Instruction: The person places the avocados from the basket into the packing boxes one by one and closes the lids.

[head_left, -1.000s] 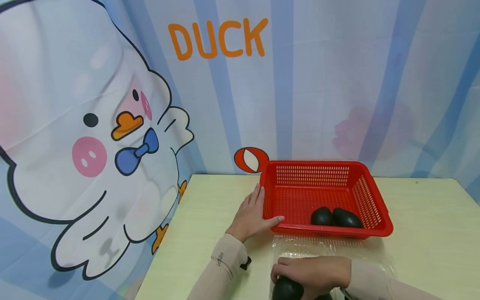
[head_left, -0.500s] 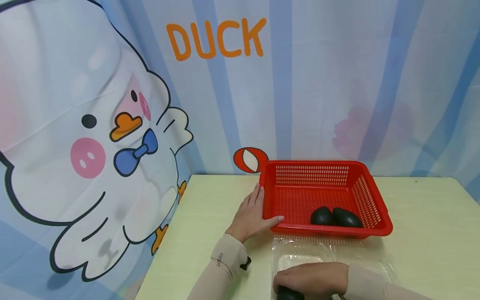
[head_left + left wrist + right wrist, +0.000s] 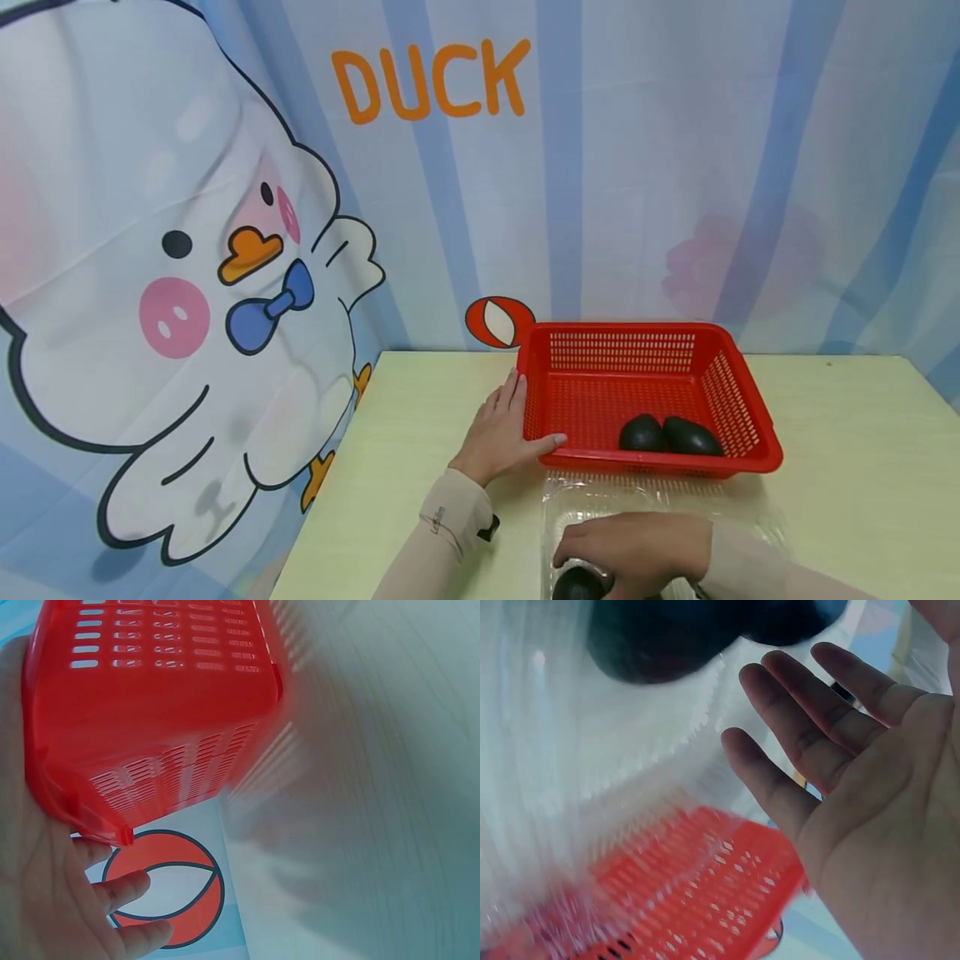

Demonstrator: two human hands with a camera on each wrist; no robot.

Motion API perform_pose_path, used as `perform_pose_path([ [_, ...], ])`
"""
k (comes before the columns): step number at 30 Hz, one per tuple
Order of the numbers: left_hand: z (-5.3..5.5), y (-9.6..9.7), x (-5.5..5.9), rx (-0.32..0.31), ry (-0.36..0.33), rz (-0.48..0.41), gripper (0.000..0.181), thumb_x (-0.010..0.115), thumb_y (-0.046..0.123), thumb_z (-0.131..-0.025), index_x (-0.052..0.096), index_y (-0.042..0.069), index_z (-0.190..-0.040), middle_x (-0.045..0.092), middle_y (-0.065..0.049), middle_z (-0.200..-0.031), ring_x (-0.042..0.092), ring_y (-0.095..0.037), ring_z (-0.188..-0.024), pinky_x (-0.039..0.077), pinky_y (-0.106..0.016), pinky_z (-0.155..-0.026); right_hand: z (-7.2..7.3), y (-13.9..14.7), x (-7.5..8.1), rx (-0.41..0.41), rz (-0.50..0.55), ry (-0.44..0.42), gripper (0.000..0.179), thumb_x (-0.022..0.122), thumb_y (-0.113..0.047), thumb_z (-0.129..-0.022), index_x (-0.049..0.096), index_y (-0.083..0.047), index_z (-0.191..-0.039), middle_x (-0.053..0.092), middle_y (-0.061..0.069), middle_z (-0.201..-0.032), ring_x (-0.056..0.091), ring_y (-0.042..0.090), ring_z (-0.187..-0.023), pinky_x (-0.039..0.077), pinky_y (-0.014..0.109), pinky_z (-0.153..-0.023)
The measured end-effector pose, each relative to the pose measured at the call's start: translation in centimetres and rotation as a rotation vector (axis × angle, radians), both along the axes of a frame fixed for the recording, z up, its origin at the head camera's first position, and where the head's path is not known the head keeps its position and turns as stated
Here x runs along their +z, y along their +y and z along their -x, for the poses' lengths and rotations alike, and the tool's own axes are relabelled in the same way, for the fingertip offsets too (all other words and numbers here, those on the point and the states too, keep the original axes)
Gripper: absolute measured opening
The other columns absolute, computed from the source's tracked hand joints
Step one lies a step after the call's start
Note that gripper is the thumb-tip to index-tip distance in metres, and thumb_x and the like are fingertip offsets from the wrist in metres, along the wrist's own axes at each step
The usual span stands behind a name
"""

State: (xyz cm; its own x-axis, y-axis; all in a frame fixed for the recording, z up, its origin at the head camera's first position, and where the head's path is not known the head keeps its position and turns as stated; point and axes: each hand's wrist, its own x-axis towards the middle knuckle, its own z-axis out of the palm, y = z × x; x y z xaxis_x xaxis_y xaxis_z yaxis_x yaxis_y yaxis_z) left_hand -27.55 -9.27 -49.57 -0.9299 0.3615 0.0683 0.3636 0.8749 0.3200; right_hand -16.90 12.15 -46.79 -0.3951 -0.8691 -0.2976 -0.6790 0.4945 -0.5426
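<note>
My left hand [image 3: 501, 433] rests against the left side of a red plastic basket [image 3: 622, 463], thumb lying over the front corner of its rim. In the left wrist view its fingers [image 3: 124, 891] are fairly straight beside the basket's wall. A clear plastic clamshell box [image 3: 607, 497] lies open in front of the basket. Over the box is my right hand [image 3: 637, 546], beside a black, smooth, avocado-shaped fruit [image 3: 577, 585]. In the right wrist view its fingers [image 3: 795, 742] are extended and apart from two dark fruits [image 3: 660, 645]. The box's near part is out of the head view.
Two more black avocado-shaped fruits [image 3: 690, 436] lie at the basket's front right. The pale wooden table [image 3: 847, 467] ends at the back against a blue striped cloth [image 3: 622, 167] with a duck print. A dark wristband [image 3: 489, 528] shows at the left cuff.
My right hand dipped toward the box with the fruit, then rose slightly and shifted right, its fingers coming away from the fruit. My left hand and the basket have stayed put.
</note>
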Motion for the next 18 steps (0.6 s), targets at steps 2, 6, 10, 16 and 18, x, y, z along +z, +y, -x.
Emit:
perform_pose_path([
  [2,0.0,0.0,0.1,0.000,0.000,0.011,0.117,0.042,0.088,-0.081,0.012,0.012,-0.164,0.005,-0.003,-0.172,0.026,-0.034,-0.151,0.027,-0.053,-0.122,0.2,0.3,0.5,-0.017,0.006,0.024,0.051,0.078,-0.044,-0.088,0.061,-0.027,-0.133,0.063,-0.016,-0.123,0.058,-0.002,-0.103,0.056,0.029,-0.090],
  [6,0.0,0.0,0.2,0.001,0.014,0.020,0.116,0.043,0.087,-0.081,0.014,0.012,-0.164,0.009,-0.005,-0.172,0.027,-0.035,-0.150,0.028,-0.055,-0.121,0.9,1.2,2.0,-0.041,0.033,0.079,0.053,0.077,-0.045,-0.088,0.061,-0.026,-0.135,0.063,-0.013,-0.127,0.060,0.003,-0.109,0.056,0.031,-0.094],
  [10,0.0,-0.1,0.3,0.005,0.025,0.037,0.116,0.042,0.087,-0.081,0.014,0.012,-0.164,0.010,-0.005,-0.172,0.027,-0.035,-0.150,0.029,-0.056,-0.120,1.8,2.0,4.1,-0.100,0.031,0.118,0.053,0.074,-0.049,-0.089,0.059,-0.030,-0.137,0.061,-0.015,-0.132,0.058,0.005,-0.117,0.054,0.037,-0.101],
  [16,0.0,0.0,0.2,0.005,0.028,0.050,0.116,0.042,0.088,-0.081,0.012,0.013,-0.164,0.009,-0.004,-0.172,0.026,-0.034,-0.151,0.029,-0.057,-0.120,3.1,3.5,6.4,-0.184,0.044,0.162,0.050,0.069,-0.052,-0.092,0.058,-0.031,-0.136,0.060,-0.015,-0.131,0.058,0.009,-0.119,0.053,0.040,-0.102],
  [18,0.0,0.0,0.2,0.003,0.025,0.043,0.116,0.042,0.088,-0.081,0.012,0.013,-0.164,0.009,-0.005,-0.172,0.026,-0.035,-0.151,0.029,-0.058,-0.119,3.7,4.1,6.9,-0.201,0.062,0.188,0.046,0.068,-0.051,-0.093,0.058,-0.032,-0.134,0.059,-0.017,-0.127,0.059,0.008,-0.116,0.053,0.040,-0.101],
])
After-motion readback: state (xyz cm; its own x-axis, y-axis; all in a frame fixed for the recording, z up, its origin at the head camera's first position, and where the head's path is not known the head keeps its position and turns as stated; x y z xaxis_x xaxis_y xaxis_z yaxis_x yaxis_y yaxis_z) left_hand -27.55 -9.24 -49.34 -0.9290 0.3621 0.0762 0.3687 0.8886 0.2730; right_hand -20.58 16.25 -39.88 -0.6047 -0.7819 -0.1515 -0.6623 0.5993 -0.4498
